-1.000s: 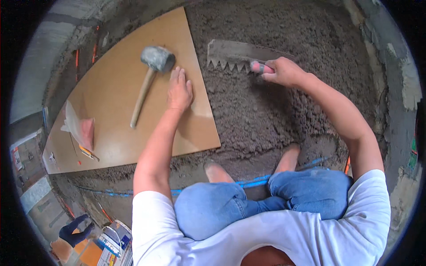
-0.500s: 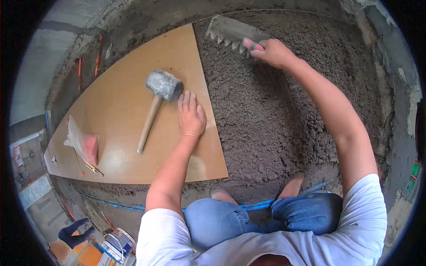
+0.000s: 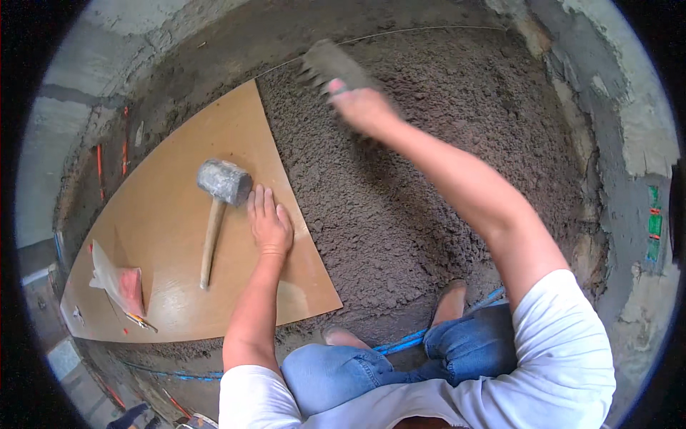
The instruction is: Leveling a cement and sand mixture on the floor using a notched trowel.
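My left hand [image 3: 271,225] lies flat with fingers stretched out on a large tan tile [image 3: 168,229], its fingertips close to the head of a rubber mallet [image 3: 225,181]. The mallet rests on the tile, its wooden handle slanting toward me. In my right hand [image 3: 363,111], reaching forward, is a grey notched trowel [image 3: 333,61], its toothed edge turned left; the hand is slightly blurred. Below the trowel and to the tile's right spreads rough dark mortar [image 3: 371,222]. My right fingers wrap the handle and largely hide it.
A clear plastic bag with pink contents [image 3: 129,289] lies at the tile's near left. A thin string [image 3: 429,28] stretches along the far side of the mortar. Rough walls [image 3: 629,136] border the work on the right. Blue tubing [image 3: 407,342] runs by my feet.
My right hand has swung the trowel left and slightly nearer, over the mortar. The view has shifted, so the tile and mallet appear lower and further left. My left hand stays on the tile.
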